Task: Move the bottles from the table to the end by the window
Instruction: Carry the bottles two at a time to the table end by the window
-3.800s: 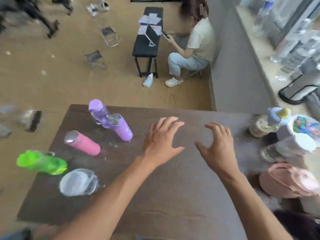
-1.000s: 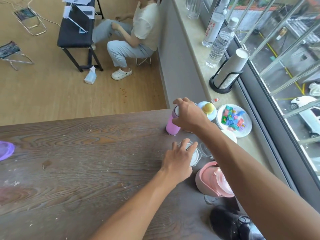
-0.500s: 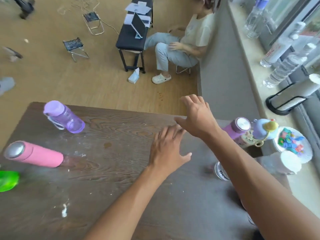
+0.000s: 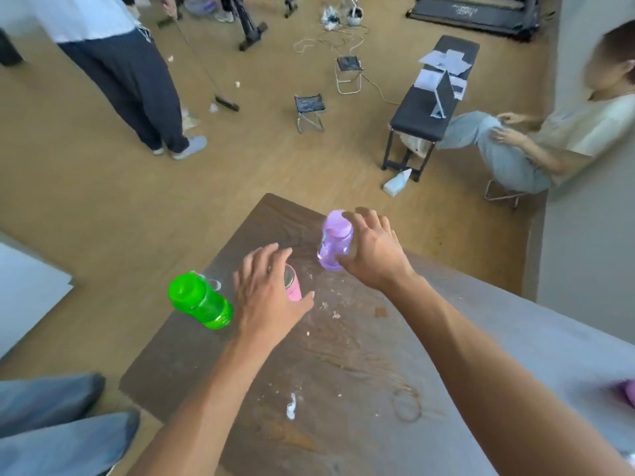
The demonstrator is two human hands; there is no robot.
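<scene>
A dark wooden table (image 4: 343, 372) carries three bottles near its far left corner. A purple translucent bottle (image 4: 335, 240) lies furthest away, and my right hand (image 4: 374, 252) curls around its right side, thumb at the base and fingers by the cap. The pink bottle (image 4: 293, 288) with a metal end is mostly hidden under my left hand (image 4: 268, 297), which hovers over it with fingers spread. At the table's left edge lies a green bottle (image 4: 199, 300), untouched. The window end is out of view.
A blurred purple object (image 4: 627, 389) shows at the right edge. White crumbs dot the tabletop. Beyond the table, a standing person (image 4: 130, 80) holds a broom, a seated person (image 4: 536, 146) faces a black bench (image 4: 426, 108), and a folding stool (image 4: 309, 111) stands on the floor.
My view has swung from the window end back to the table's far left corner. Both hands have reached across; the right now wraps the purple bottle, the left covers the pink one.
</scene>
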